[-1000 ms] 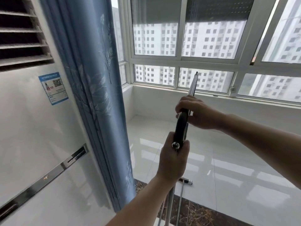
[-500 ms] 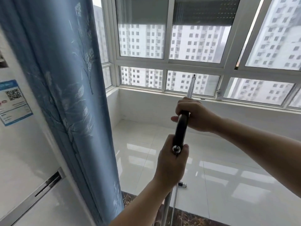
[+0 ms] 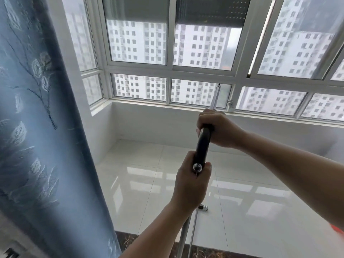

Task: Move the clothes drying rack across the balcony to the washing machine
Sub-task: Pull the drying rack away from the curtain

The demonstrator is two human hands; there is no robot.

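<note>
1. Fingers of the left hand (image 3: 189,185) are wrapped closed around the near end of the black grip sleeve (image 3: 202,144) on the clothes drying rack (image 3: 186,233), just below the chrome end knob (image 3: 197,167). Fingers of the right hand (image 3: 219,129) are closed over the far end of the same sleeve, at 12 o'clock from the left hand.
2. Rack location: held at frame centre, apparently folded. The upper chrome tube (image 3: 215,97) projects toward the windows (image 3: 201,45) at 12 o'clock; the lower tubes drop to 6 o'clock. One capped foot (image 3: 203,207) shows just above or on the floor tiles (image 3: 141,183); contact cannot be determined.
3. Hazard, glass strike: the upper tube tip points at the panes. Forward travel without lowering or turning the rack would likely bring metal against glass or frame.
4. Hazard, snagging: the blue curtain (image 3: 37,127) hangs close at 9 o'clock. A leftward swing of the lower tubes could catch the fabric.
5. Hazard, floor: the tiles appear glossy. A dragged foot may scratch them or skid sideways, twisting the rack in the grip.
6. Hazard, grip: both hands sit on one short sleeve, so leverage over the long tubes is judged poor; rotation or unfolding is possible.
7. The washing machine is not in view; the required turn is unknown. An orange object (image 3: 337,228) at 4 o'clock is unidentified.
</note>
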